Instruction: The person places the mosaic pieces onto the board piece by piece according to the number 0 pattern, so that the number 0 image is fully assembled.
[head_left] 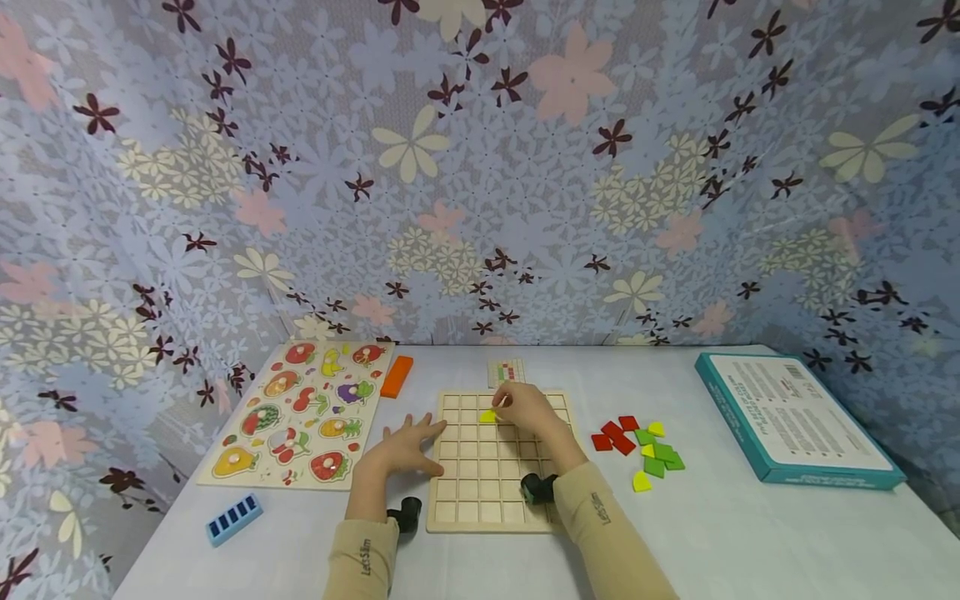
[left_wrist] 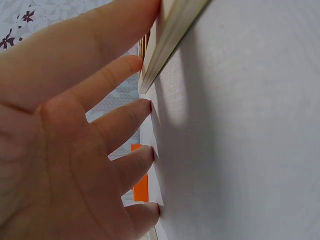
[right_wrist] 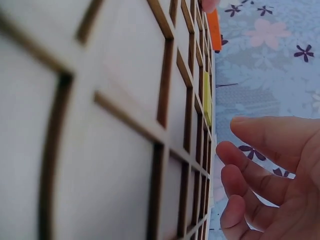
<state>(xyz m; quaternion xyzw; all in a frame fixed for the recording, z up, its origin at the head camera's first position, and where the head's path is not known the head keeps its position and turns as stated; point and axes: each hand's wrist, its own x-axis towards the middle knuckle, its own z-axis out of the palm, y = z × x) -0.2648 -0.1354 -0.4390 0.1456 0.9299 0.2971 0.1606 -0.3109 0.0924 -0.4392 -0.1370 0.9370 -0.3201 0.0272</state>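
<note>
So the right hand (head_left: 528, 410) had nothing in it: thumb and fingers loosely curved, with a small gap at the tips, just beside the yellow tile (head_left: 486, 417). That tile sat on the grid board (head_left: 468, 488), a bit short of its 12 o'clock edge (couldn't tell if it was fully bedded in its square, tbh). The left hand (head_left: 403, 447) was spread wide at 9 o'clock, thumb and forefinger touching the board's edge, other fingertips on the tablecloth, basically a brace.

My read: this was the placing step, pretty early on, since that was the only tile I could see on the board, though the right arm covered some squares. The next move probably called for a check against the little pattern card (head_left: 498, 373) at 12 o'clock, maybe a nudge to seat the tile, then a reach to 3 o'clock for another from the loose red pieces (head_left: 618, 437), green pieces (head_left: 654, 467) and yellow pieces (head_left: 642, 481).

Further out: box (head_left: 806, 408) past those at 3, orange block (head_left: 397, 377) at 11, fruit puzzle (head_left: 262, 482) around 10.
</note>
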